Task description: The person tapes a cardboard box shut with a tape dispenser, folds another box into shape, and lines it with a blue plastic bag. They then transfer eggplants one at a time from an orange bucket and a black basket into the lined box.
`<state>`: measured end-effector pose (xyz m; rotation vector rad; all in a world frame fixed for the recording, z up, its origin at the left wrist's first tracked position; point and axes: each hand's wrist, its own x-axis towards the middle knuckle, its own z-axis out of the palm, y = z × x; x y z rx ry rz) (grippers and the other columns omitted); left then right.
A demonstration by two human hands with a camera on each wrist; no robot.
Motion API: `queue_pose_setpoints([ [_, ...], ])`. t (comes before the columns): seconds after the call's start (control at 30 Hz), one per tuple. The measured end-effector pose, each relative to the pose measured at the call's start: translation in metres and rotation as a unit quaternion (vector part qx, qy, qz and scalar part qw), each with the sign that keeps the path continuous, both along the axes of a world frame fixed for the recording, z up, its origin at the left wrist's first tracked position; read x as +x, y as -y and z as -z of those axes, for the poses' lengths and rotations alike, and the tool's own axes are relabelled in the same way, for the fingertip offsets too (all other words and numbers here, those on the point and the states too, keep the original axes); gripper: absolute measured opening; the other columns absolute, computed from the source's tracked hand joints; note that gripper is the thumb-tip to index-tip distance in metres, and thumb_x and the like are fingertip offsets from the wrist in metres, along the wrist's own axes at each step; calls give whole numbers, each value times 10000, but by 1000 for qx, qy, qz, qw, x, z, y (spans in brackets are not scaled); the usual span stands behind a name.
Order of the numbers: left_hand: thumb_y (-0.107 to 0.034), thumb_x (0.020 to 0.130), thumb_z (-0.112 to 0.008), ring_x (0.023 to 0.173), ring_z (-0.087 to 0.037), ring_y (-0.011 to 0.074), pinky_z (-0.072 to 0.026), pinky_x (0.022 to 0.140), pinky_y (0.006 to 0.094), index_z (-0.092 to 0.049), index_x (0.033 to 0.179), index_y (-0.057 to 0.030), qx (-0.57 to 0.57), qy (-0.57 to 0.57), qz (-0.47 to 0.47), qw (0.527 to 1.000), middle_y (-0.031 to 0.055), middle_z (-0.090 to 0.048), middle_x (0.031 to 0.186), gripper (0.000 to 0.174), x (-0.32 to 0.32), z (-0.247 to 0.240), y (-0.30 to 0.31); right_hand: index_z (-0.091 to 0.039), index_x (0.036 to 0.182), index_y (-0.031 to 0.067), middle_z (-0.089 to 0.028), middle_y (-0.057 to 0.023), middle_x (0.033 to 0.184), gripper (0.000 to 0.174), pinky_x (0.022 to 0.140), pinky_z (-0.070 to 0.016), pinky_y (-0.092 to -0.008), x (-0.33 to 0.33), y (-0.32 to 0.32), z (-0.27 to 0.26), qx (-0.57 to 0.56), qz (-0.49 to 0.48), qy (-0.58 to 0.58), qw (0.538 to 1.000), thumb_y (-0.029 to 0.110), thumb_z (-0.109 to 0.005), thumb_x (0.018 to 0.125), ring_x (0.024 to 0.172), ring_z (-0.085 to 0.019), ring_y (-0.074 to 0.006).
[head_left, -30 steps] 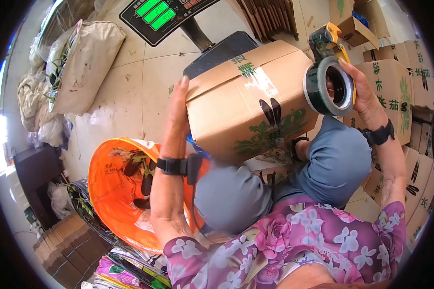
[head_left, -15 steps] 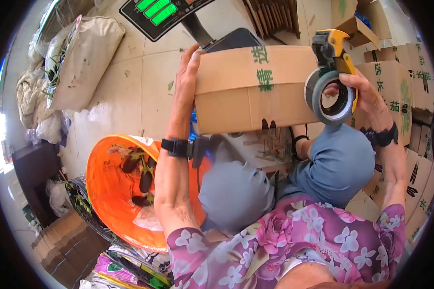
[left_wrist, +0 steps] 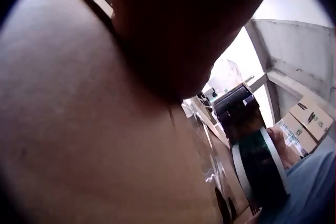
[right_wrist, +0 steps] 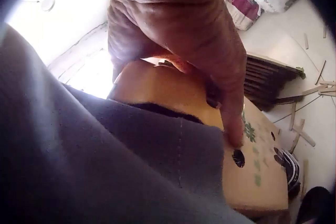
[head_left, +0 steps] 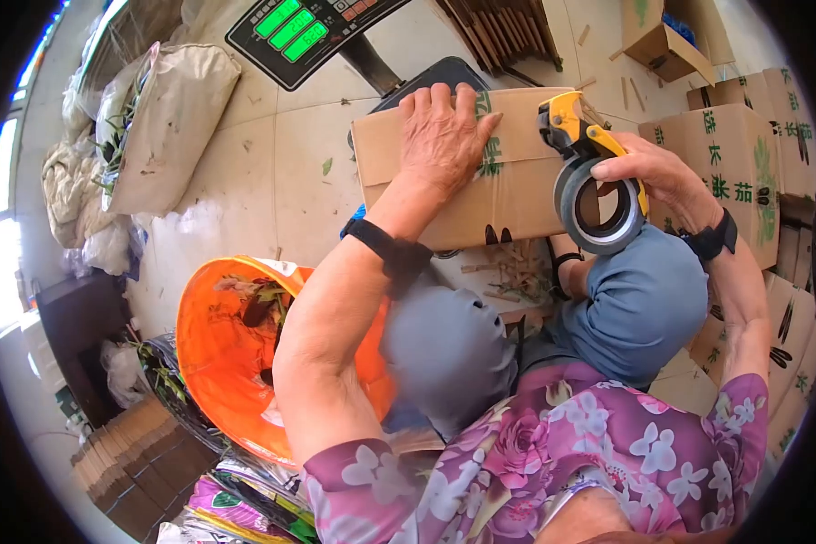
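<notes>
A closed cardboard box (head_left: pixel 521 213) with green printing rests against the person's knees, over the scale's dark platform. The left hand (head_left: pixel 446 136) lies on the box's upper face, fingers extended toward the far edge. In the left wrist view, the box's bare cardboard (left_wrist: pixel 105 145) fills most of the picture below the dark hand. At the right end of the box, the right hand (head_left: pixel 657 170) grips a yellow and black tape dispenser (head_left: pixel 568 116), thumb over the rim of its tape roll (head_left: pixel 582 225). The right wrist view shows the fingers curled over its yellow body (right_wrist: pixel 163 85).
An orange bucket (head_left: pixel 204 363) with eggplants stands left of the knees. The scale's display (head_left: pixel 290 27) glows green at the far side. Printed cartons (head_left: pixel 730 163) are stacked on the right, flattened cardboard (head_left: pixel 499 32) stands behind, and a pale sack (head_left: pixel 168 127) leans at left.
The left hand has moved from the box's left end onto its upper face. The box has tilted, hiding its eggplant-printed side. The tape dispenser has shifted slightly left, still in the right hand.
</notes>
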<state>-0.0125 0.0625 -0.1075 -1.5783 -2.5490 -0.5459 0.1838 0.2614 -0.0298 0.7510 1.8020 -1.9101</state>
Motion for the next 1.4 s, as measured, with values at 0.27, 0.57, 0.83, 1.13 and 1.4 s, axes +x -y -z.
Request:
queue_pose_setpoints([
  [0.27,-353,902,-601,872,-551,318,-399,798,448,-586,933,-82,41,-39,4,998,120,-573,887,274,-1,11,-18,-604,1148,-6,-593,-45,936,624,751,-459,-258,-7,-1,10,27,-99,-1,995,402,-781,711,880,-554,-134],
  [0.57,-337,923,-548,934,-577,316,-419,825,436,-629,1057,-83,53,-101,27,993,102,-616,929,299,-25,7,21,-619,1065,-10,-595,-46,899,578,730,-461,-256,-5,13,5,-2,-63,51,997,424,-774,716,804,-563,-131],
  [0.83,-409,943,-556,910,-591,336,-425,845,453,-621,939,-49,32,-22,-81,996,152,-639,922,366,-48,10,44,-621,1088,-11,-603,-48,933,596,734,-449,-285,-21,6,1,32,-117,55,991,418,-786,709,834,-552,-132],
  [1.13,-171,950,-617,831,-616,218,-501,787,347,-605,1166,-5,302,318,-124,890,105,-652,872,272,-21,-45,72,-570,1026,-17,-593,-130,830,596,721,-463,-330,-18,24,-54,334,-175,-57,924,354,-830,639,763,-580,-251],
  [1.4,-620,974,-408,948,-634,183,-501,805,287,-576,1267,-17,109,671,-31,733,88,-677,1039,690,3,-76,91,-532,1117,8,-637,-190,943,651,783,-509,-392,-57,63,-55,417,-209,-230,854,317,-878,660,871,-647,-349],
])
